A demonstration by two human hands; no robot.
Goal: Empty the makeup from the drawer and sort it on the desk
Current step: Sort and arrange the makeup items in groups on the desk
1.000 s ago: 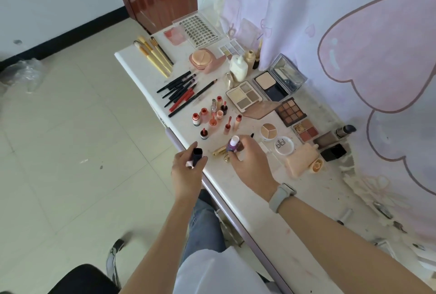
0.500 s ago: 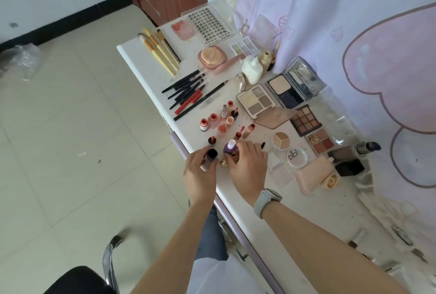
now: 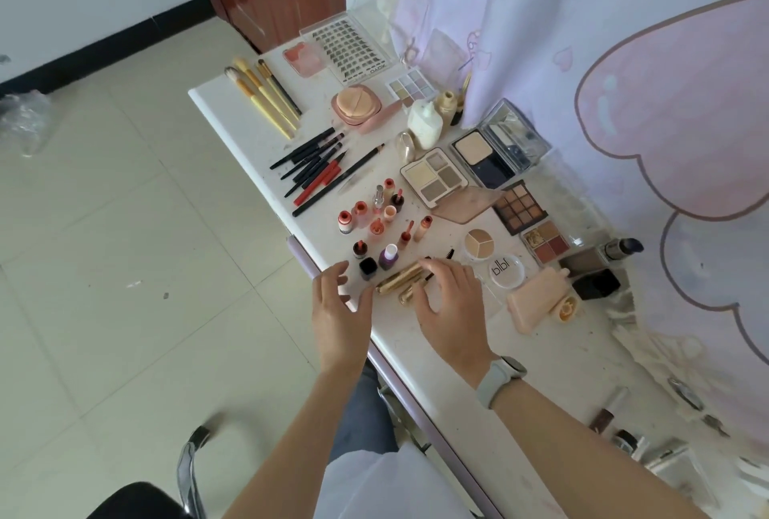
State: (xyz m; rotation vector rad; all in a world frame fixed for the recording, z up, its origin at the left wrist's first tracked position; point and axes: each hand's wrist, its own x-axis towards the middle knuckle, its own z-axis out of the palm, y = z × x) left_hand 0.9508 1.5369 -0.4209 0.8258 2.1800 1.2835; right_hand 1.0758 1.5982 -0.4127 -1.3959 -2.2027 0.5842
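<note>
Makeup lies sorted on the white desk (image 3: 233, 118). A small black-capped bottle (image 3: 368, 268) and a purple bottle with a white cap (image 3: 388, 257) stand upright at the near end of a cluster of small red and orange bottles (image 3: 376, 212). My left hand (image 3: 339, 310) hovers just below the black bottle with relaxed fingers, holding nothing. My right hand (image 3: 451, 304) rests with spread fingers over two gold tubes (image 3: 401, 279) lying on the desk; its fingertips touch them.
Yellow brushes (image 3: 266, 100), black and red pencils (image 3: 318, 168), eyeshadow palettes (image 3: 524, 208), compacts (image 3: 489, 156), a lash tray (image 3: 347, 50) and a pink case (image 3: 537, 300) fill the desk. A pink curtain hangs on the right. A chair (image 3: 187, 472) stands below left.
My left hand set the black-capped bottle down beside the purple one and let go. My right hand released the purple bottle and moved onto the gold tubes.
</note>
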